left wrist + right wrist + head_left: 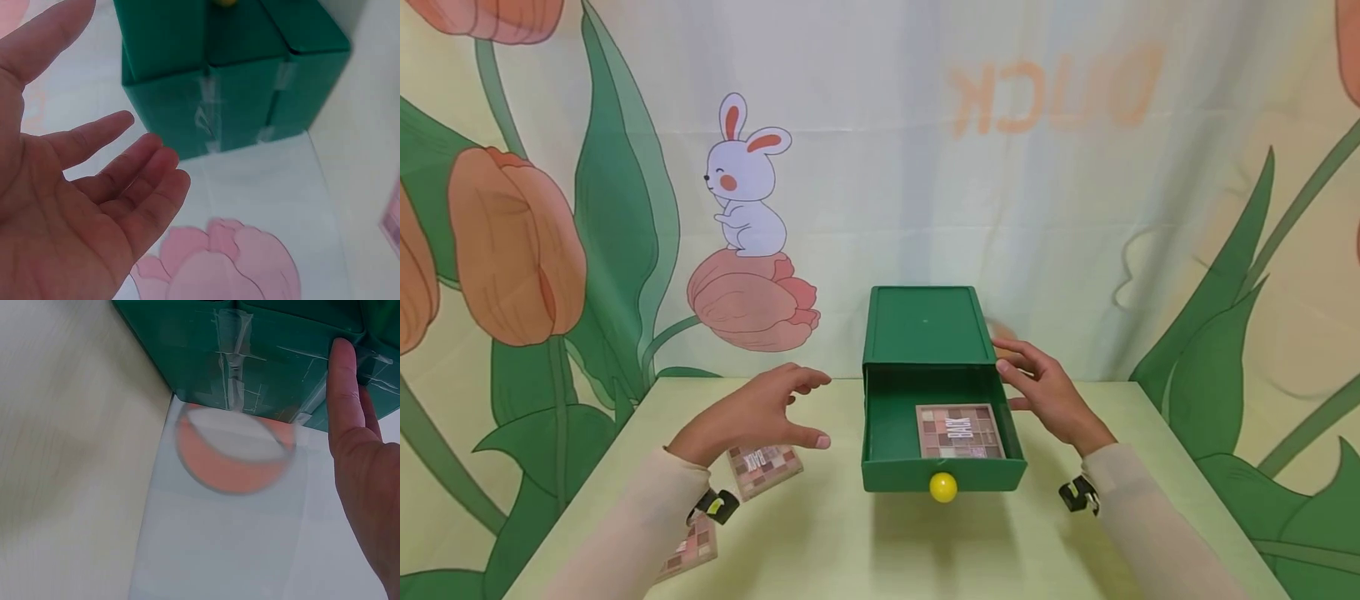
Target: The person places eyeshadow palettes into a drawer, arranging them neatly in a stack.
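A green drawer box [925, 325] stands at the back of the table, its top drawer [895, 475] pulled out toward me. Inside that drawer lies an eyeshadow palette [958, 431] with a grid of pink and brown squares. My right hand [1048, 392] rests against the box's right side, and the right wrist view shows its fingers [345, 387] extended along the taped green wall. To the left of the box, my left hand [763, 412] hovers with fingers spread and holds nothing. The left wrist view shows a gap between its fingers and the box.
Two more palettes lie on the table at the left: one palette [766, 473] below my left hand, another palette [698, 546] nearer me, partly covered by my sleeve. A yellow knob [943, 487] juts from the drawer front. Behind the table hangs a printed curtain [880, 167].
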Demonstrator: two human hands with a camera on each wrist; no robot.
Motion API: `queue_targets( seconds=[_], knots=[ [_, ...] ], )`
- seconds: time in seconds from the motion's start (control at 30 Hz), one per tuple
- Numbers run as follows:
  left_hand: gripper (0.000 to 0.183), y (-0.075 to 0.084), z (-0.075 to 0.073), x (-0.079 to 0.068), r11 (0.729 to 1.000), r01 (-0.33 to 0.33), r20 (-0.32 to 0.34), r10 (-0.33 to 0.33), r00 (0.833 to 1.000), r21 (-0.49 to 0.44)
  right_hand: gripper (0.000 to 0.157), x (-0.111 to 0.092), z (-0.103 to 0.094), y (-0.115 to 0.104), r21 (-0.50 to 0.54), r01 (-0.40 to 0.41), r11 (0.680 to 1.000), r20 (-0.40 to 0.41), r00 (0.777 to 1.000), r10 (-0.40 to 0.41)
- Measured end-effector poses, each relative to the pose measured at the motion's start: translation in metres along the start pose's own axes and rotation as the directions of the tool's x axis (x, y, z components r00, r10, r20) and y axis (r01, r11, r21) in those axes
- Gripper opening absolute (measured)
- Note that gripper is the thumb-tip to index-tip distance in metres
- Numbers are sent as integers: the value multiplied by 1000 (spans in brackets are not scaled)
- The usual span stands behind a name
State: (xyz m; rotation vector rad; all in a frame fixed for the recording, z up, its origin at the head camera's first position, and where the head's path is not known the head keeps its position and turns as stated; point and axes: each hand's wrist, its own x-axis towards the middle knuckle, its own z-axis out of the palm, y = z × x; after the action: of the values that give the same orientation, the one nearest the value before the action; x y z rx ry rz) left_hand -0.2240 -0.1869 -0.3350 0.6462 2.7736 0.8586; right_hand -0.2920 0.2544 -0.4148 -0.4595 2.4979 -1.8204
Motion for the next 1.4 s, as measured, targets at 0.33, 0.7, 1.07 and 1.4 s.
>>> queue_targets(
  seconds=[0.33, 0.7, 1.07, 1.4],
  knots=[
    [80, -47, 3, -24, 999, 44, 2, -44, 999, -19, 60, 1, -1, -1, -10, 4, 1000, 1, 1000, -4],
    [91, -87, 17, -53, 987, 152, -3, -152, 988, -54, 59, 0, 0, 0, -13, 7, 1000, -4, 1000, -7],
    [102, -101, 22, -67, 973, 221, 7, -221, 975, -66, 58, -1, -1, -2, -8, 26, 1000, -3, 1000, -26],
    [103, -118, 31, -75, 959, 284, 8, -284, 959, -12, 58, -4, 0, -1, 2, 14, 1000, -2, 1000, -14]
  ],
)
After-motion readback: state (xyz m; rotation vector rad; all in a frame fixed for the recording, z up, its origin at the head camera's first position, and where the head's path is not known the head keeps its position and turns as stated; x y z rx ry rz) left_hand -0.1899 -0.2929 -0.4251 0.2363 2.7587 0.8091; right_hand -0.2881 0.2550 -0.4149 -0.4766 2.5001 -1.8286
